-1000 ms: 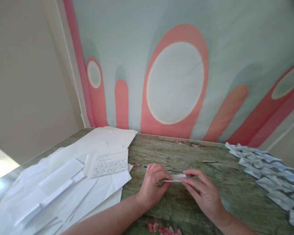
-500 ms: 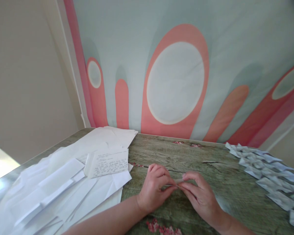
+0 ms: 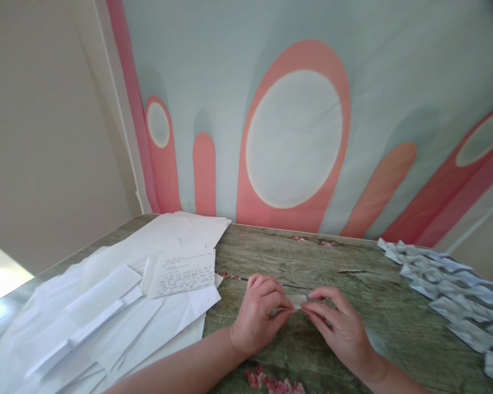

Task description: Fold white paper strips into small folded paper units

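Between my two hands is a small folded piece of white paper (image 3: pixel 298 300), mostly covered by fingers. My left hand (image 3: pixel 261 309) pinches its left end between thumb and fingertips. From the other side, my right hand (image 3: pixel 339 323) grips the right end with thumb and index finger. Both hands are just above the wooden-patterned table (image 3: pixel 279 257), their fingertips close together. How the paper is folded in detail cannot be made out.
Loose and folded white sheets (image 3: pixel 102 312) spread over the table's left side, with a handwritten sheet (image 3: pixel 184 273) on top. Rows of small folded paper pieces (image 3: pixel 456 301) lie along the right. A wall with pink and white shapes (image 3: pixel 293 137) rises behind the table.
My right fingertips have shifted slightly to the right along the paper, and more of its white face shows between the hands. The left hand stays nearly in place.
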`<state>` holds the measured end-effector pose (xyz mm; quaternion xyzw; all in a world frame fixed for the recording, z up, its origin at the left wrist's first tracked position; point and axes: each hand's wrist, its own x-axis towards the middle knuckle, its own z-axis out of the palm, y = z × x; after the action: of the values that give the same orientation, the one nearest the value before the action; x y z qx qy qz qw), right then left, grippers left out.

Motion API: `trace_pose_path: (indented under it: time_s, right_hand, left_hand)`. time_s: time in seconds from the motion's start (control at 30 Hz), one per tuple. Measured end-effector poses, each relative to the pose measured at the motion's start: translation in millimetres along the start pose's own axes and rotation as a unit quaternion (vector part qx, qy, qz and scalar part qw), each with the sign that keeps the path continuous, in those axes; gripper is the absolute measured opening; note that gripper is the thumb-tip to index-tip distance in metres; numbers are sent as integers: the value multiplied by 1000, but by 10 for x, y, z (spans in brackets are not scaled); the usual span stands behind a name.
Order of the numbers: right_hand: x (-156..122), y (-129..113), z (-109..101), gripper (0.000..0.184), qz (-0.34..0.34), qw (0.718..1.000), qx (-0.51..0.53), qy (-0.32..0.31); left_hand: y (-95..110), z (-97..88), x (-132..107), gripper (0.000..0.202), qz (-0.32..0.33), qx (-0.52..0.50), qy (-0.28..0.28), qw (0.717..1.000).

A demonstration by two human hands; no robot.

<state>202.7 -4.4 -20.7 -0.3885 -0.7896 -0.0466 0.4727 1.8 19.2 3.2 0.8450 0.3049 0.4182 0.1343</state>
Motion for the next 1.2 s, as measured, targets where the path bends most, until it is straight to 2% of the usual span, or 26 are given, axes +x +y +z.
trace_pose_path:
  time_s: [0.13, 0.37, 0.63, 0.7, 0.8, 0.87, 0.93, 1.03, 1.2]
  right_hand:
    - [-6, -10, 3, 12, -11, 1000, 0, -16]
    - [-11, -33, -1, 15, -24, 999, -14, -20]
    - [-17, -67, 6, 16, -17, 999, -7, -32]
    - [-12, -57, 10, 15, 1, 999, -1, -34]
    - [8, -6, 10, 10, 55, 998, 14, -13]
    - [25, 49, 9, 9, 98, 995, 24, 2]
    - [37, 110, 12, 10, 135, 990, 33, 13]
    - [36, 187, 26, 13, 179, 982, 50, 21]
    - [24, 220, 52, 16, 237, 965, 105, 25]
  left_hand:
    - [12, -2, -4, 4, 5, 5, 2, 1000]
    - [51, -35, 4, 9, 8, 33, -31, 999]
    - [44, -33, -5, 6, 16, 26, -23, 999]
    - [42, -21, -9, 11, -4, 10, -1, 1000]
    - [21, 6, -1, 41, -62, -30, 55, 996]
    - [-14, 27, 12, 50, -99, -57, 96, 989]
    - [-63, 48, 25, 48, -133, -77, 128, 980]
    - [-145, 80, 29, 31, -165, -110, 158, 967]
    - [-237, 127, 8, 10, -172, -176, 172, 954]
